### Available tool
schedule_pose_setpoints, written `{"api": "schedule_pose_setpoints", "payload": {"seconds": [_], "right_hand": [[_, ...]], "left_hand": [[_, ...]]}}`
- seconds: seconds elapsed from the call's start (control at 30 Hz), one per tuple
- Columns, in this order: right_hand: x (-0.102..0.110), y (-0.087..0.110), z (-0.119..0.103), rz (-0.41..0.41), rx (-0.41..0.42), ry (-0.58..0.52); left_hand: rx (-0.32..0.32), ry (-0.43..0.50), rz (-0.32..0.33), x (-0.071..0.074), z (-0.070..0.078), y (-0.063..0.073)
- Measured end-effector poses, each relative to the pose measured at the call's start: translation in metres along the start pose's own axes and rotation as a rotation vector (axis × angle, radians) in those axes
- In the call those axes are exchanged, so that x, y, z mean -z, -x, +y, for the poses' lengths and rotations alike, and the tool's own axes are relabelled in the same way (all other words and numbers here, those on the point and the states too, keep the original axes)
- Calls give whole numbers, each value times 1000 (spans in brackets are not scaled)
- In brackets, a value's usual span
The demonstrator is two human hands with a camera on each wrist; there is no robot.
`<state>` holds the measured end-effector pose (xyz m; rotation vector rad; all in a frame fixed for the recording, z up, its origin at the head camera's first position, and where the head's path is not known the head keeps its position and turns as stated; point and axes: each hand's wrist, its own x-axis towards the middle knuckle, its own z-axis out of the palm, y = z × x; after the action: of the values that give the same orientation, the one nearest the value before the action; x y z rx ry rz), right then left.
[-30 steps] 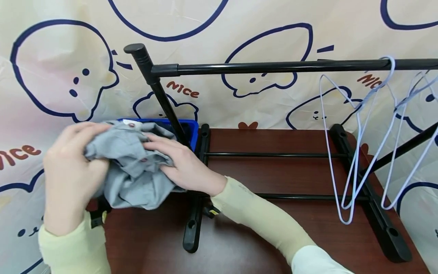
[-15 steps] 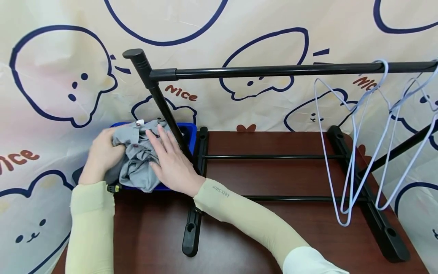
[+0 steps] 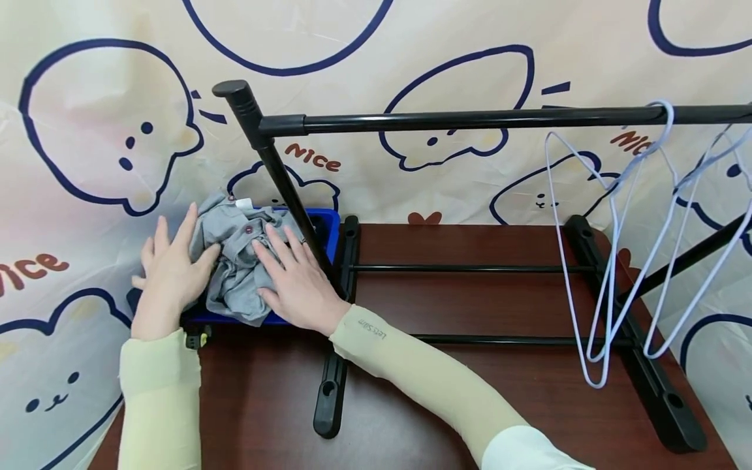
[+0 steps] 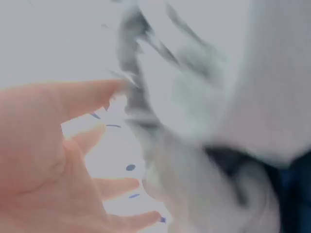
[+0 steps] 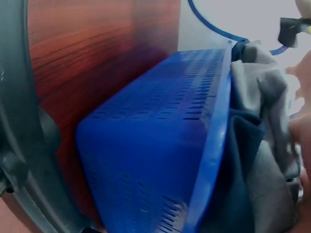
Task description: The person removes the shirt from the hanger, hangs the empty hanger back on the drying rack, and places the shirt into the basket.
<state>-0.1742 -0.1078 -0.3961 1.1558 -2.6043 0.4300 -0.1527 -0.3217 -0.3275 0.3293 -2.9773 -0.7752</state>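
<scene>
A crumpled grey buttoned shirt (image 3: 235, 277) with a small white tag (image 3: 243, 203) lies heaped in a blue plastic basket (image 3: 330, 225). My left hand (image 3: 173, 277) is at the shirt's left side, fingers spread and thumb against the cloth. In the left wrist view its fingers are straight, though the cloth there is blurred. From the right, my right hand (image 3: 302, 287) rests on the shirt with fingers extended. The right wrist view shows the basket's slotted wall (image 5: 146, 141) and a dark blue cloth (image 5: 238, 150) under the grey one.
A black clothes rack stands on the brown table (image 3: 411, 405); its post (image 3: 282, 176) rises beside the basket. Along its top rail (image 3: 458, 121), pale blue hangers (image 3: 611, 261) hang at the right. A printed curtain (image 3: 352, 39) backs the table.
Both hands lowered the shirt into the basket. My left hand's fingers then loosened from the cloth and spread; my right hand has stayed on the shirt.
</scene>
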Motion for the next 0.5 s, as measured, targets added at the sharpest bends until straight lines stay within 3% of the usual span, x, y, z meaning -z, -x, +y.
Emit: {"api": "schedule_pose_setpoints", "payload": {"seconds": [0.13, 0.27, 0.5], "right_hand": [[-5, -5, -3, -44, -54, -20], [-10, -8, -6, -114, -95, -8], [-21, -12, -1, -238, -181, -38]], "left_hand": [[14, 19, -62, -9, 1, 1], [22, 23, -96, -26, -21, -12], [-24, -17, -151, -58, -55, -36]]}}
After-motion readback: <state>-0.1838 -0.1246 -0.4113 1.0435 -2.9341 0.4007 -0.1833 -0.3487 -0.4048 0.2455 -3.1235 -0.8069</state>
